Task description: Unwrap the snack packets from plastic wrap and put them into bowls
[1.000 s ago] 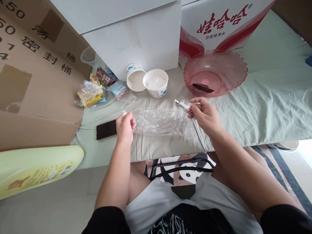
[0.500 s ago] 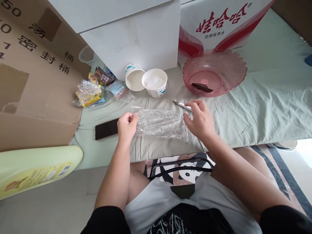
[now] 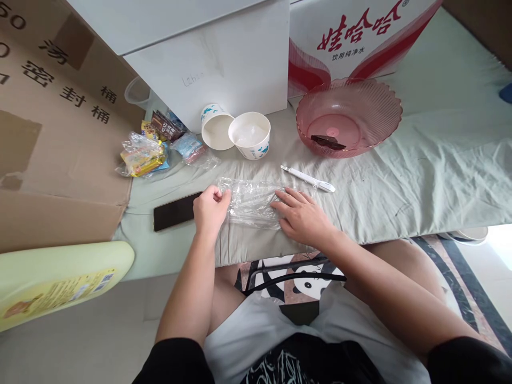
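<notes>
A clear, crinkled plastic bag [image 3: 253,205] lies flat on the pale green cloth. Its left end is pinched in my left hand [image 3: 211,208], between thumb and curled fingers. My right hand [image 3: 301,214] rests palm down over the bag's right part, fingers stretched out and slightly apart. Just beyond that hand lies a white utility knife [image 3: 309,178], its tip pointing left. A black phone [image 3: 176,212] sits beside my left hand, one end partly behind it.
Behind are two paper cups, one tipped [image 3: 216,130] and one upright [image 3: 250,136], and a pink bowl [image 3: 348,120] holding dark packets [image 3: 327,142]. Snack wrappers [image 3: 142,157] lie at the left. White boxes [image 3: 224,64], a brown carton [image 3: 80,160] and a yellow-green jug [image 3: 68,277] stand around.
My right hand has left the utility knife and moved left and nearer, spreading flat onto the plastic bag. The knife now lies fully in view. My left hand keeps its pinch.
</notes>
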`<state>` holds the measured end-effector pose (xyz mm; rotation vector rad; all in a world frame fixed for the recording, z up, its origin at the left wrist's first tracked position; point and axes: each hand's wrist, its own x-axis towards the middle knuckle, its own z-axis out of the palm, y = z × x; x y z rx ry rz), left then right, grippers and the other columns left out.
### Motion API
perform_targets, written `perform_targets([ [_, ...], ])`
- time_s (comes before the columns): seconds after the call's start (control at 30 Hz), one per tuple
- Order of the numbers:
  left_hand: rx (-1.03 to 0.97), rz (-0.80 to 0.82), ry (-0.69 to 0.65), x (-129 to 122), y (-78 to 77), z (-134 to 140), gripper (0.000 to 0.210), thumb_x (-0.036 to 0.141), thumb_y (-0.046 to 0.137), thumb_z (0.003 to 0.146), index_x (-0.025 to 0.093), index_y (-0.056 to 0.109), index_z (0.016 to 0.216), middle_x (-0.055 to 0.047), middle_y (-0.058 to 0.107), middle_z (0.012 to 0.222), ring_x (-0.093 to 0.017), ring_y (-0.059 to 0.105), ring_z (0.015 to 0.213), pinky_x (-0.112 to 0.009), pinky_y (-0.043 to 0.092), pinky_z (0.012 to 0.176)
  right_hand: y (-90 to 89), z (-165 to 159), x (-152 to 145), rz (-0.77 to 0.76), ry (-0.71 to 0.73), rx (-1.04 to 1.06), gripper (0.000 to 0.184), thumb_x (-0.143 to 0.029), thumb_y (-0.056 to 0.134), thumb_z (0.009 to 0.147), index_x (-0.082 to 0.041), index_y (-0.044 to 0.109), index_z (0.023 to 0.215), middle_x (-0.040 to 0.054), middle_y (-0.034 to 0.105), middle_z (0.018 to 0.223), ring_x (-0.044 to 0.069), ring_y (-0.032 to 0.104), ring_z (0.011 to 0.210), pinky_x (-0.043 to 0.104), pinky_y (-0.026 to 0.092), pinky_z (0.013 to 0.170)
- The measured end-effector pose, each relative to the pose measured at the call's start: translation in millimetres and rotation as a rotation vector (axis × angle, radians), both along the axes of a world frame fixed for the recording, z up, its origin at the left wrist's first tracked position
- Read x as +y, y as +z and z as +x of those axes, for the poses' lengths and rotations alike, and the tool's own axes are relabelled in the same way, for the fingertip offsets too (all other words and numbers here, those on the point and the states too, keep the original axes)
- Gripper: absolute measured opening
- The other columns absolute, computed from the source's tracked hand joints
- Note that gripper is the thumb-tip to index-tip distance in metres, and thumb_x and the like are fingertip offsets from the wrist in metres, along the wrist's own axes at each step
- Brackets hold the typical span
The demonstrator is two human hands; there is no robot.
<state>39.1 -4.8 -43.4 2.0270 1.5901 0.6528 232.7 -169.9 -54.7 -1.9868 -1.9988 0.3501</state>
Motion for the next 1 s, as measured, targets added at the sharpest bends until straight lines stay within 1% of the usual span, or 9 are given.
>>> perform_targets([
  [0.1, 0.016, 0.013, 0.011, 0.3, -0.4, 2.3, 0.029, 0.034, 0.075, 0.076, 0.025, 0.048, 0.069, 0.004, 0.055, 0.06, -0.016, 0.046, 0.058, -0.03, 0.032, 0.065, 5.8, 0.9, -1.6, -0.008, -0.036, -0.018, 0.04, -0.018, 0.053, 0.094, -0.019, 0.071, 0.131, 0.013, 0.06, 0.152, 0.036, 0.051, 0.145, 0.053, 0.047, 0.115],
  [0.2, -0.097, 0.278, 0.035, -4.0, 3.5, 2.5, 0.024, 0.027, 0.076, 0.074, 0.025, 0.053, 0.08, -0.002, 0.058, 0.082, -0.02, 0.052, 0.076, -0.032, 0.039, 0.075, 9.3, 0.3, -2.3, 0.0, -0.13, -0.034, 0.034, -0.026, 0.059, 0.094, -0.02, 0.074, 0.124, 0.0162, 0.061, 0.149, 0.039, 0.054, 0.136, 0.053, 0.052, 0.103],
  [0.27, -0.199, 0.478, -0.02, -11.0, 6.2, 2.8, 0.021, 0.021, 0.073, 0.075, 0.024, 0.053, 0.08, -0.004, 0.055, 0.089, -0.021, 0.054, 0.084, -0.033, 0.042, 0.079, 10.0, -0.3, -2.8, 0.012, -0.201, -0.054, 0.03, -0.031, 0.061, 0.095, -0.019, 0.076, 0.118, 0.0189, 0.063, 0.143, 0.04, 0.058, 0.125, 0.051, 0.052, 0.093],
  [0.33, -0.241, 0.531, -0.154, -20.3, 6.0, 5.4, 0.019, 0.018, 0.07, 0.079, 0.023, 0.052, 0.078, -0.003, 0.055, 0.085, -0.02, 0.055, 0.082, -0.033, 0.044, 0.078, 10.2, -1.4, -3.6, 0.027, -0.247, -0.083, 0.027, -0.034, 0.06, 0.096, -0.02, 0.078, 0.109, 0.0189, 0.069, 0.129, 0.037, 0.062, 0.111, 0.048, 0.05, 0.086],
  [0.43, -0.205, 0.43, -0.328, -32.3, -1.4, 15.0, 0.014, 0.02, 0.065, 0.086, 0.023, 0.055, 0.078, -0.003, 0.059, 0.083, -0.019, 0.057, 0.078, -0.032, 0.047, 0.076, 11.7, -4.2, -4.7, 0.055, -0.265, -0.108, 0.025, -0.033, 0.056, 0.099, -0.022, 0.078, 0.095, 0.0137, 0.074, 0.103, 0.031, 0.063, 0.095, 0.049, 0.043, 0.089],
  [0.53, -0.086, 0.319, -0.397, -36.8, -10.7, 25.2, 0.004, 0.023, 0.063, 0.09, 0.022, 0.062, 0.086, -0.006, 0.064, 0.093, -0.022, 0.063, 0.091, -0.035, 0.051, 0.086, 17.0, -7.7, -3.6, -0.001, -0.241, -0.088, 0.03, -0.031, 0.051, 0.1, -0.021, 0.076, 0.085, 0.0092, 0.075, 0.085, 0.027, 0.064, 0.089, 0.05, 0.037, 0.093],
  [0.73, 0.23, 0.123, -0.379, -39.0, -12.8, 30.7, 0.025, 0.026, 0.062, 0.092, 0.023, 0.071, 0.115, -0.012, 0.066, 0.124, -0.032, 0.061, 0.121, -0.048, 0.049, 0.105, 27.9, -4.6, 0.5, -0.372, -0.2, 0.042, 0.031, -0.036, 0.05, 0.1, -0.025, 0.078, 0.108, 0.0055, 0.075, 0.076, 0.023, 0.065, 0.069, 0.034, 0.027, 0.061],
  [0.83, 0.295, 0.094, -0.403, -41.1, -11.1, 30.7, 0.033, 0.021, 0.061, 0.091, 0.024, 0.072, 0.121, -0.012, 0.064, 0.133, -0.034, 0.059, 0.126, -0.049, 0.05, 0.106, 25.9, 2.8, 0.4, -0.306, -0.206, 0.162, 0.031, -0.034, 0.052, 0.099, -0.027, 0.077, 0.116, 0.0021, 0.077, 0.078, 0.022, 0.068, 0.072, 0.032, 0.03, 0.061],
  [1.0, 0.318, 0.08, -0.433, -40.6, -10.3, 29.9, 0.043, 0.012, 0.059, 0.085, 0.024, 0.073, 0.124, -0.011, 0.063, 0.141, -0.035, 0.057, 0.129, -0.052, 0.05, 0.108, 12.4, 13.9, 2.2, 0.028, -0.191, 0.186, 0.03, -0.025, 0.051, 0.098, -0.021, 0.079, 0.108, 0.0069, 0.08, 0.098, 0.024, 0.072, 0.086, 0.035, 0.047, 0.071],
])
